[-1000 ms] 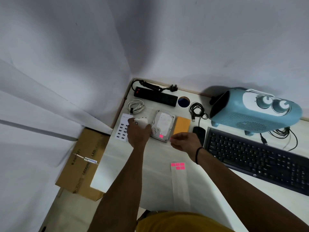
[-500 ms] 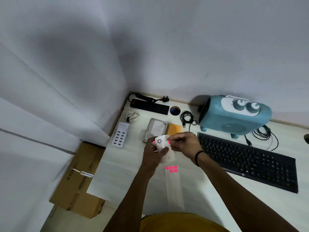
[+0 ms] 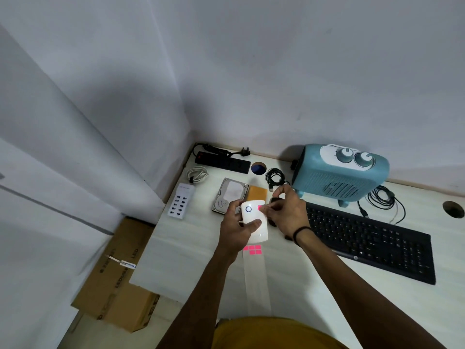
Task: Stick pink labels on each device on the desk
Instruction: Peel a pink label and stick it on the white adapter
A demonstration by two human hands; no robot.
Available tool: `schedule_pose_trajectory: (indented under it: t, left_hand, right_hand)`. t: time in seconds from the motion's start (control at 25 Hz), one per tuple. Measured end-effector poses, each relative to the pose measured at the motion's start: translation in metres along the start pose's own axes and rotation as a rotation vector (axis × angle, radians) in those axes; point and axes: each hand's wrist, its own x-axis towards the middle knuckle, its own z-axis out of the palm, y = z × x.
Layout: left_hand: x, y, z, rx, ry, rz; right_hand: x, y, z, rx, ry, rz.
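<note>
My left hand [image 3: 235,229] grips a small white device [image 3: 255,222] with a ring mark, lifted above the desk. My right hand [image 3: 285,214] pinches a pink label [image 3: 260,208] against the device's upper right corner. Below the hands lies a white backing strip [image 3: 256,278] with a few pink labels [image 3: 253,250] at its top end. Behind the hands sit a hard drive [image 3: 230,193], an orange pad [image 3: 256,192] and a white multi-port USB charger [image 3: 181,200].
A black keyboard [image 3: 372,241] lies right of my hands, a blue heater [image 3: 339,176] behind it. A black power strip [image 3: 222,161], a white cable coil [image 3: 197,173] and a black cable coil [image 3: 275,177] line the back. Cardboard boxes [image 3: 118,280] sit on the floor left.
My left hand picked the white device up from beside the charger and brought it toward me. My right hand moved onto it with a pink label.
</note>
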Motion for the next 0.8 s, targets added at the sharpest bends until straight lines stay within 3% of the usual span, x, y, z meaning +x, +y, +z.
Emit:
schedule_pose_trajectory:
  t: [0.48, 0.64, 0.8]
  left_hand:
    - [-0.008, 0.011, 0.0, -0.09, -0.054, 0.06]
    - [-0.006, 0.017, -0.008, -0.091, -0.105, 0.083]
    - [-0.003, 0.014, -0.017, -0.122, -0.104, 0.03]
  right_hand:
    - [0.002, -0.007, -0.014, -0.156, 0.063, 0.025]
    - [0.005, -0.006, -0.017, 0.054, -0.095, 0.03]
    - [0.01, -0.004, -0.01, 0.259, -0.135, 0.085]
